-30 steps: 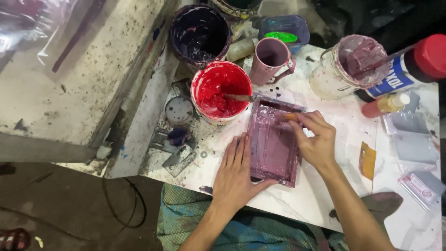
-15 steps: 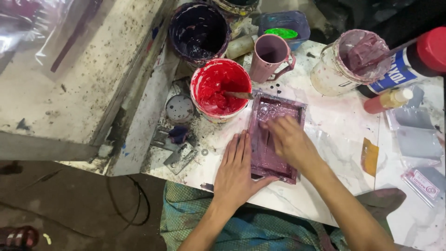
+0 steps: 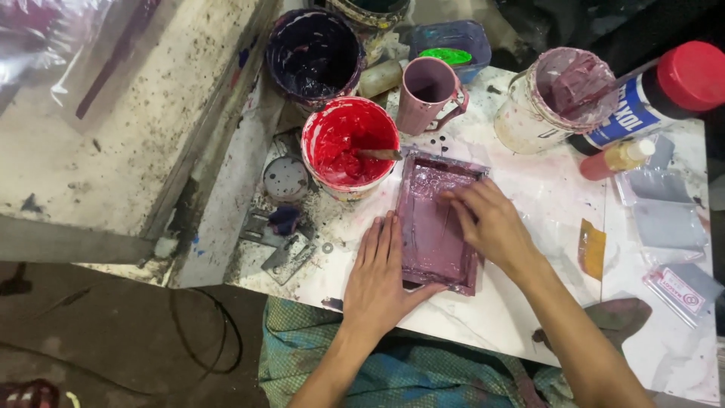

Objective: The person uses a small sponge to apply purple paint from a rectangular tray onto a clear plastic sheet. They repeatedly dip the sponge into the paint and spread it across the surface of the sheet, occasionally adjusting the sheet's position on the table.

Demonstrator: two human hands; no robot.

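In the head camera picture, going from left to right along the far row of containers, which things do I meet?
Dark purple bucket → pink mug → white tub with mauve paint → bottle with red cap.

Frame [image 3: 430, 227]: mauve-pink, streaked with wet paint; bucket [image 3: 349, 147]: bright red inside, white outside; mug [image 3: 427, 94]: dusty pink; dark tub [image 3: 313, 53]: deep purple; jar [image 3: 563, 94]: white, smeared mauve; bottle cap [image 3: 691, 75]: red; counter [image 3: 529, 189]: white marble, pink-stained; cloth [image 3: 393, 370]: teal-green, fine check
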